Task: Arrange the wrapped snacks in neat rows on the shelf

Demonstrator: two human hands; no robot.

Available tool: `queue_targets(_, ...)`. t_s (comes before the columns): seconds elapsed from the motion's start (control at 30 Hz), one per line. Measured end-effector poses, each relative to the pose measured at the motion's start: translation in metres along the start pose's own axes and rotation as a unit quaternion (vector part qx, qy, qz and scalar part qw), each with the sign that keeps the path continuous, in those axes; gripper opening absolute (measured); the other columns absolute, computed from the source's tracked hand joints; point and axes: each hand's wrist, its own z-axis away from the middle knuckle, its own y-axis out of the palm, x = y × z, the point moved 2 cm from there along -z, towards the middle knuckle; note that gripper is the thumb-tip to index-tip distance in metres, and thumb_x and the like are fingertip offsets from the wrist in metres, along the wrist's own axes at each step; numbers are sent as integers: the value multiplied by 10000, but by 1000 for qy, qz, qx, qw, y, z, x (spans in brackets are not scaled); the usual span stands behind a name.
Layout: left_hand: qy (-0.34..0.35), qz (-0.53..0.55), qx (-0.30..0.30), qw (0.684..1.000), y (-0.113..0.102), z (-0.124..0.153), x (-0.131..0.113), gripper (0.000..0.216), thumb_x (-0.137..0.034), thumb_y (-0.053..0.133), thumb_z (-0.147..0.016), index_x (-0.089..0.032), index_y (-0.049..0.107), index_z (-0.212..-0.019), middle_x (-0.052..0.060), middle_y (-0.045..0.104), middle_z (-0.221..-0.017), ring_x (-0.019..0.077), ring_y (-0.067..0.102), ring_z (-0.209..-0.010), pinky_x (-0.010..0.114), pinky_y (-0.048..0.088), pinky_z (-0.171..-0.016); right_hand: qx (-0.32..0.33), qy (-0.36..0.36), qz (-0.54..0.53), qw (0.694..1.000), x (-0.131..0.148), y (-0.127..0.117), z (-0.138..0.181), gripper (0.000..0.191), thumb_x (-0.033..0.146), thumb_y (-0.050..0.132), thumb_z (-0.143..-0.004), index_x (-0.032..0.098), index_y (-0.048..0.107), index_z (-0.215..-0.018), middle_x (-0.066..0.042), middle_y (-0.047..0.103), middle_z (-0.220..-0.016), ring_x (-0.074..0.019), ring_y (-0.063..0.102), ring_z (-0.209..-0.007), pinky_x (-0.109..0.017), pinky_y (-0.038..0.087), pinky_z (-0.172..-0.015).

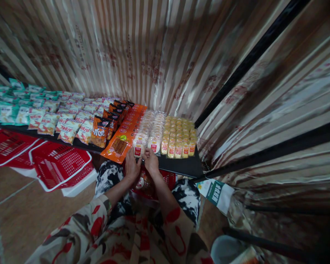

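Observation:
A clear-wrapped white snack packet with a red label lies at the front end of a row of similar packets on the black shelf. My left hand holds its left side, fingers closed along the edge. At its right edge, my right hand has its fingers bent together on the wrapper. Just right is another row of white packets, then several rows of yellow packets. Left of my hands lies a long orange snack bag. My fingertips are partly hidden.
Black-and-orange snack bags, white-and-red bags and green bags fill the shelf's left. Red baskets stand below. A striped curtain hangs behind; a black pole slants at right. A pail is at lower right.

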Motion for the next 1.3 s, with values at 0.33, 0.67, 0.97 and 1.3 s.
queue_targets(0.33,-19,-19,0,1000,9,-10,3,461,-250,549,-832,-151,415,-1262,169,447,-1259,293,438,-1218,489,397,-1006,-21,-32,37,999,3,2,-1,243,153,453,-809,198,610,-989,-42,684,-906,-154,633,-790,-299,507,-777)
queue_targets(0.67,-14,-40,2,999,15,-14,1,421,-228,525,-848,-113,430,-1242,184,439,-1243,287,415,-1219,471,379,-1016,-141,-107,199,964,3,-16,11,327,211,440,-889,206,655,-1135,-112,564,-1085,-206,505,-1029,-331,454,-905)
queue_targets(0.97,-2,-31,-21,999,17,-19,-4,451,-220,519,-844,-131,384,-1265,170,408,-1248,291,399,-1211,494,381,-1007,-143,-165,284,934,-13,-21,1,392,229,436,-912,246,538,-1290,-98,384,-1446,-251,277,-1319,-458,333,-1050)
queue_targets(1.3,6,-34,-11,999,21,-32,-3,415,-203,530,-828,-148,414,-1223,157,429,-1225,297,410,-1204,506,375,-1005,-142,-152,289,935,-14,-18,3,403,210,412,-914,253,532,-1296,-96,377,-1453,-264,287,-1312,-469,356,-1023)
